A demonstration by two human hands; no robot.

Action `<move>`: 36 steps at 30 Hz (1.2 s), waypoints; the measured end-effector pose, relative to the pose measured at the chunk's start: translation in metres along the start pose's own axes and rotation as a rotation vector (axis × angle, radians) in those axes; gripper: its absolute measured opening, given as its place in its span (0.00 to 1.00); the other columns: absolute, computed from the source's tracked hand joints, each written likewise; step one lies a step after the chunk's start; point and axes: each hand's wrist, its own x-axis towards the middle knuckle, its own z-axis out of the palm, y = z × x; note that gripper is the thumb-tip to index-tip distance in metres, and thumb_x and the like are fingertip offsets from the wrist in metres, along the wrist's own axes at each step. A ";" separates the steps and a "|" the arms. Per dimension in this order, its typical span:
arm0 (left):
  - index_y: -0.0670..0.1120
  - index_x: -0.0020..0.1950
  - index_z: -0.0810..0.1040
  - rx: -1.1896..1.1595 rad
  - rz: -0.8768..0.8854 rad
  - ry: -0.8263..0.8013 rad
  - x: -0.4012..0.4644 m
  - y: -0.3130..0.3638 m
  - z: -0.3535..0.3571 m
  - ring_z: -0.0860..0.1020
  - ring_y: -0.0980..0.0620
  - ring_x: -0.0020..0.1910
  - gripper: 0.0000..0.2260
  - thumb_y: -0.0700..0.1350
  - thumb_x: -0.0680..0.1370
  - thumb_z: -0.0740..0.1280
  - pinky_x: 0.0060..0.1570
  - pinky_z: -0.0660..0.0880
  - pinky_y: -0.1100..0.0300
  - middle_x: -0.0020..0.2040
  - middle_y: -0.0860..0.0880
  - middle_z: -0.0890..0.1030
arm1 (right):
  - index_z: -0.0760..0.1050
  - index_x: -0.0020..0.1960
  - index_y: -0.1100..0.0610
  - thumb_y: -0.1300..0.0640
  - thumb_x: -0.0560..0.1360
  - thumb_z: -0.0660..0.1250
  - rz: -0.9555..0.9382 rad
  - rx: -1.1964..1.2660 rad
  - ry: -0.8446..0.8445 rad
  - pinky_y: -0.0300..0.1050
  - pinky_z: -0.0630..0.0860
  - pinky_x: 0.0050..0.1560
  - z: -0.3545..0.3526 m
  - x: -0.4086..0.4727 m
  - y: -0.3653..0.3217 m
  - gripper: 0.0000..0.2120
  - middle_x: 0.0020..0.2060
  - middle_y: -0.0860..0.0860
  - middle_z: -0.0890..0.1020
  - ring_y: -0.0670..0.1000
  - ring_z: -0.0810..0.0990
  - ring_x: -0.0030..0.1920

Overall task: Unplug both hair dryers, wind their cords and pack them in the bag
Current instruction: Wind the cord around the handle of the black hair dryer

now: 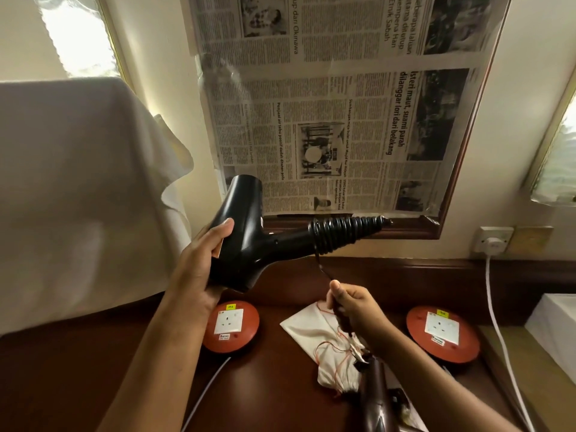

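My left hand holds a black hair dryer by its body, lifted above the desk with the handle pointing right. Its black cord is wound in tight coils around the handle. A short free length of cord drops from the coils to my right hand, which is closed on the cord's end, apparently the plug. A white cloth bag with thin red drawstrings lies on the desk under my right hand. A second, dark brown hair dryer lies at the bottom, partly hidden by my right forearm.
Two round red socket units sit on the dark wooden desk, both sockets empty. A wall socket holds a white plug, its cable running down. White cloth covers something at the left. Newspaper covers the framed panel behind.
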 end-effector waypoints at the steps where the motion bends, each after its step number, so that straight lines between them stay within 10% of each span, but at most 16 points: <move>1: 0.47 0.63 0.78 0.010 -0.007 -0.006 0.000 -0.001 0.000 0.83 0.44 0.45 0.28 0.51 0.64 0.75 0.44 0.80 0.50 0.50 0.44 0.83 | 0.71 0.35 0.61 0.45 0.75 0.59 0.006 -0.029 0.007 0.39 0.52 0.26 -0.004 0.004 -0.004 0.20 0.23 0.48 0.60 0.46 0.56 0.22; 9: 0.47 0.63 0.78 0.081 -0.015 -0.094 -0.005 -0.004 0.002 0.84 0.47 0.41 0.27 0.49 0.65 0.74 0.34 0.79 0.57 0.49 0.43 0.83 | 0.71 0.34 0.56 0.63 0.78 0.63 0.210 -0.486 0.116 0.36 0.69 0.31 -0.038 0.032 -0.052 0.14 0.26 0.48 0.75 0.45 0.72 0.30; 16: 0.51 0.64 0.78 0.156 -0.018 -0.139 -0.008 -0.007 0.006 0.84 0.46 0.42 0.26 0.49 0.65 0.73 0.32 0.79 0.57 0.54 0.40 0.82 | 0.82 0.36 0.57 0.46 0.68 0.73 -0.101 -0.833 -0.003 0.43 0.75 0.38 -0.045 0.047 -0.121 0.14 0.34 0.56 0.83 0.50 0.79 0.34; 25: 0.55 0.71 0.68 0.624 0.109 -0.069 -0.006 -0.021 0.017 0.78 0.44 0.54 0.26 0.49 0.74 0.70 0.41 0.79 0.57 0.60 0.46 0.75 | 0.82 0.37 0.57 0.48 0.69 0.74 -0.243 -1.204 -0.083 0.38 0.75 0.37 -0.035 0.040 -0.148 0.12 0.32 0.49 0.81 0.45 0.78 0.36; 36: 0.54 0.71 0.67 0.546 0.151 0.067 0.000 -0.039 0.020 0.77 0.42 0.57 0.26 0.52 0.75 0.69 0.55 0.78 0.42 0.61 0.45 0.74 | 0.76 0.36 0.54 0.47 0.75 0.68 -0.353 -1.314 -0.058 0.43 0.72 0.34 -0.019 0.026 -0.132 0.13 0.29 0.47 0.77 0.48 0.76 0.32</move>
